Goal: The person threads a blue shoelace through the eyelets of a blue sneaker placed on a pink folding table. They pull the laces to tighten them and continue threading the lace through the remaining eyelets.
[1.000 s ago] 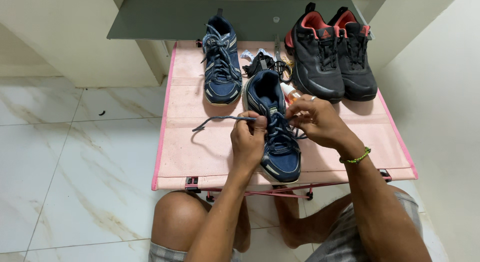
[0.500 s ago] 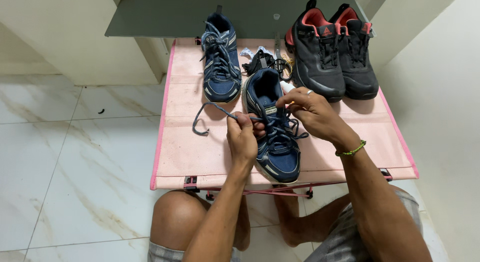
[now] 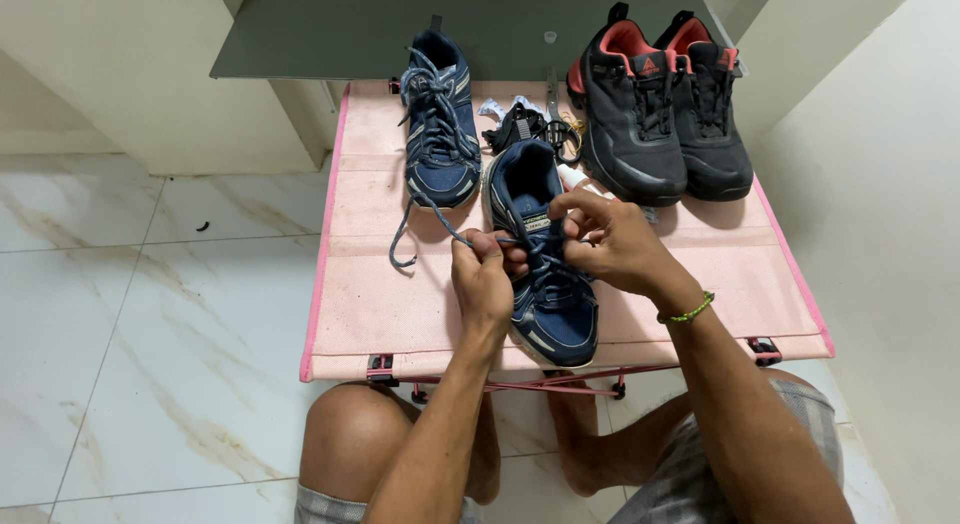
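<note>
two hands (image 3: 482, 284) (image 3: 610, 239), fingers pinching a blue shoe's lace (image 3: 425, 219), work over a pink folding table (image 3: 380, 294) on marble floor (image 3: 150, 314).

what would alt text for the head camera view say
Seen from above, a seated person's left hand and right hand work the laces of a navy shoe on a pink folding table. A second navy shoe and a pair of black shoes sit farther back.

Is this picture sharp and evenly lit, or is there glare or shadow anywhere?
Head view: even, soft light, mostly sharp; soft sheen on the marble floor; black shoes cast a soft shadow on the pink table; both hands in focus; edges bend slightly.
</note>
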